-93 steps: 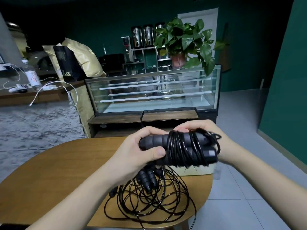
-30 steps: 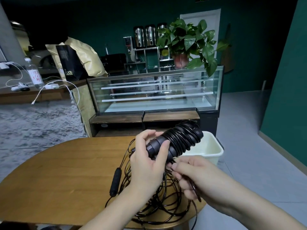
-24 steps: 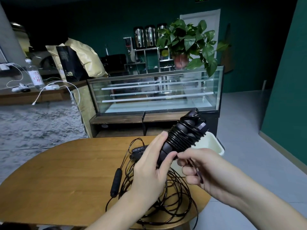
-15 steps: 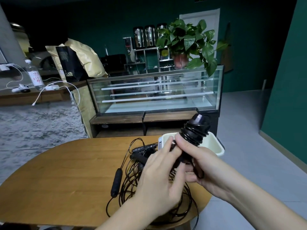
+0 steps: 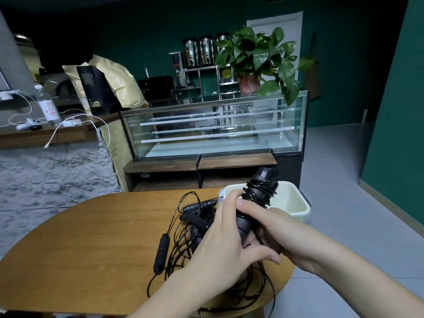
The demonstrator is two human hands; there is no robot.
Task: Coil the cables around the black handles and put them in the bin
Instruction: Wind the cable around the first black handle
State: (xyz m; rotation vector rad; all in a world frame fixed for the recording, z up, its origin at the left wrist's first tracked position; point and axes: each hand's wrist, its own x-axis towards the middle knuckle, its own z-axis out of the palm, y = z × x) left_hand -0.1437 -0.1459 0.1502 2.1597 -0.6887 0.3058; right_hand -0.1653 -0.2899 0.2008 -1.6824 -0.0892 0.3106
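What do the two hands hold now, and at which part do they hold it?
Both the left hand and the right hand grip the coiled handle bundle at its bare lower end, below the wound cable.

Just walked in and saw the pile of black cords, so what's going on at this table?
A person is tidying skipping-rope-like cables. Both hands, left hand and right hand, grip one wrapped bundle, its cable coiled around the black handles, tilted up in front of the pale bin beyond the table's far edge. It isn't in the bin yet. More loose cables and handles lie tangled on the wooden table.
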